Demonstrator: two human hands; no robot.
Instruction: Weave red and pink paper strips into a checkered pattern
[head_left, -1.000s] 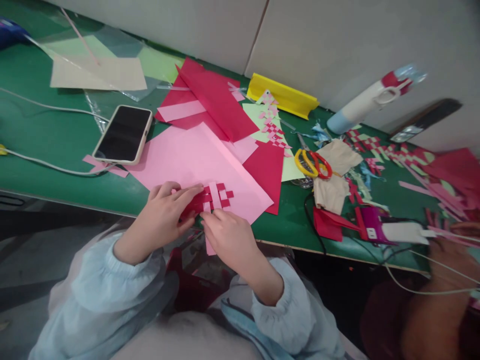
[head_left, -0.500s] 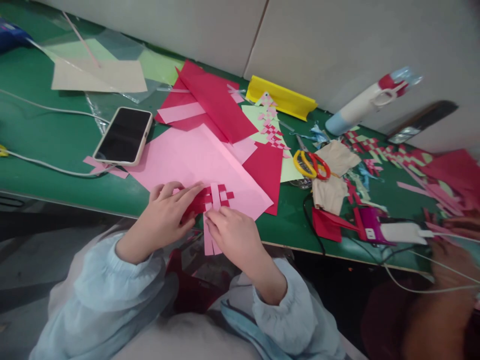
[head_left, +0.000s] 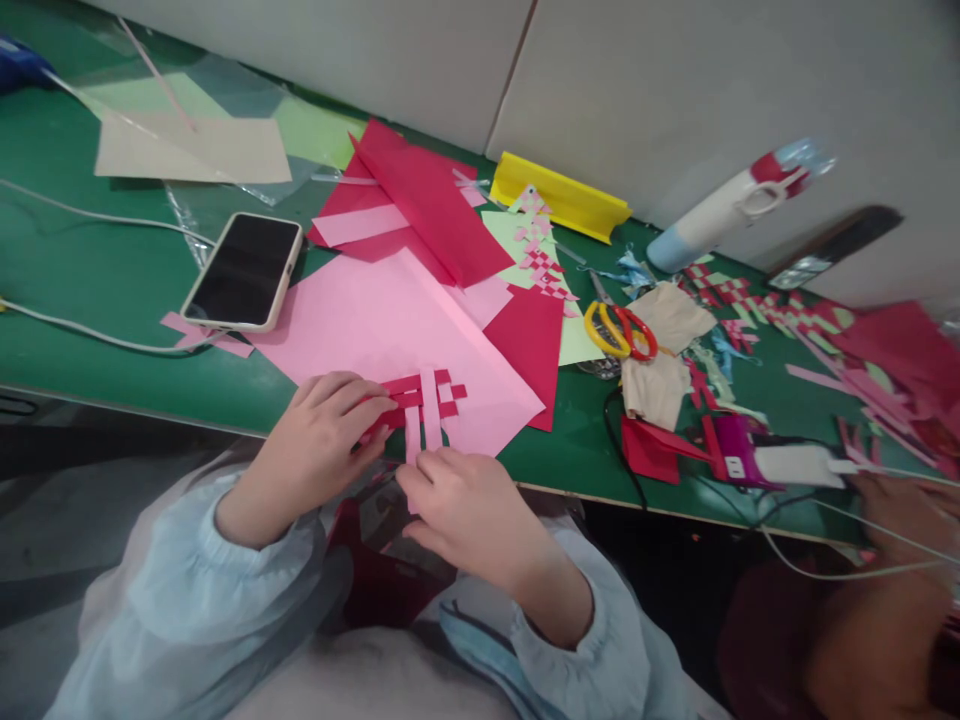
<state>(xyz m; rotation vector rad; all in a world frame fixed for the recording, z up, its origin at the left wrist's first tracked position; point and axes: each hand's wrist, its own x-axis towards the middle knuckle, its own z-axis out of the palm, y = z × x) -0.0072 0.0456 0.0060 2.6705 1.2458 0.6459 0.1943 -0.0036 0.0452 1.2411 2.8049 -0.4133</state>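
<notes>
A small weave of red and pink paper strips (head_left: 424, 398) lies on a large pink sheet (head_left: 390, 325) at the near edge of the green table (head_left: 105, 280). My left hand (head_left: 319, 445) presses its curled fingers on the red strips at the weave's left side. My right hand (head_left: 465, 500) pinches the lower ends of the pink strips just below the weave, at the table's edge. Both sleeves are pale blue.
A phone (head_left: 244, 270) lies left of the pink sheet, with a white cable beside it. Red paper sheets (head_left: 427, 205), a yellow holder (head_left: 559, 195), scissors (head_left: 622, 332), a bottle (head_left: 724, 205) and paper scraps crowd the table. Another person's hand (head_left: 907, 510) works at the right.
My right hand has slid down toward me along the pink strips, so more of the weave now shows. My left hand stays on the red strips.
</notes>
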